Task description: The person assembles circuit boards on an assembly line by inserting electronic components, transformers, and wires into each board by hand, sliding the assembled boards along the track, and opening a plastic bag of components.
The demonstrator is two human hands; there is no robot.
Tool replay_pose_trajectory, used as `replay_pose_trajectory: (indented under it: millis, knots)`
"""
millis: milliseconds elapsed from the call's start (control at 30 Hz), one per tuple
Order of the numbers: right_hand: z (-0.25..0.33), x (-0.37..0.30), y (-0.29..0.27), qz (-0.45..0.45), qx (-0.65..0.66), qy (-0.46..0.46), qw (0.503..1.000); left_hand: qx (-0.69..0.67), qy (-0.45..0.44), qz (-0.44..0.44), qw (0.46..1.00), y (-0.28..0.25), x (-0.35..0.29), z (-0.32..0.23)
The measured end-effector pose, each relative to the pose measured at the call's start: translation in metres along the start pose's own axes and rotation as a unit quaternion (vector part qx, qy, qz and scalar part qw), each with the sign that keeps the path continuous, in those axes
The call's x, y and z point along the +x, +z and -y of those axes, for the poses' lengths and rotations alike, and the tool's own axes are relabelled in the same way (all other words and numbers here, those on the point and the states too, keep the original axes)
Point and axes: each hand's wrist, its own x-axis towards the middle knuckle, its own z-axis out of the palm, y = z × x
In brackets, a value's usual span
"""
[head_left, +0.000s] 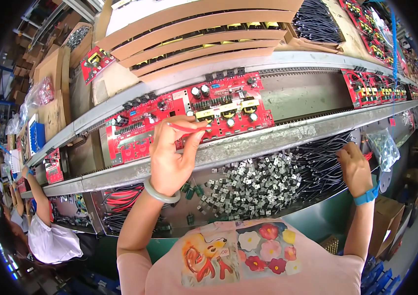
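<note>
At the left end of the conveyor rail, a co-worker's arm reached toward smaller boards. The left hand was raised over the near edge of the red circuit board, thumb and forefinger pinched shut on a short red wire whose long axis ran left to right, lying across the board's middle. The board itself stretched lengthwise along the conveyor, directly ahead of that hand and far nearer to it than to the other. Below the rail lay a heap of small black components. At the right end, the right hand dipped curled into the bundle of black wires; whether it gripped any I could not tell.
</note>
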Motion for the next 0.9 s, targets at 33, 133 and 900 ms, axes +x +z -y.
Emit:
replay_pose_trajectory:
  millis: [33,133,900]
  knots:
    - [-0.002,-0.001,-0.005,0.001,0.001,0.001,1.000,0.000,0.000,0.002,1.000,0.000,0.001,-0.001]
    - [-0.005,-0.001,-0.029,0.008,0.037,0.029,0.999,0.048,0.030,-0.026,0.998,-0.003,0.005,-0.007]
    - [0.116,0.149,0.001,-0.095,0.410,-0.080,0.903,0.002,0.003,0.023,1.000,0.000,0.026,-0.002]
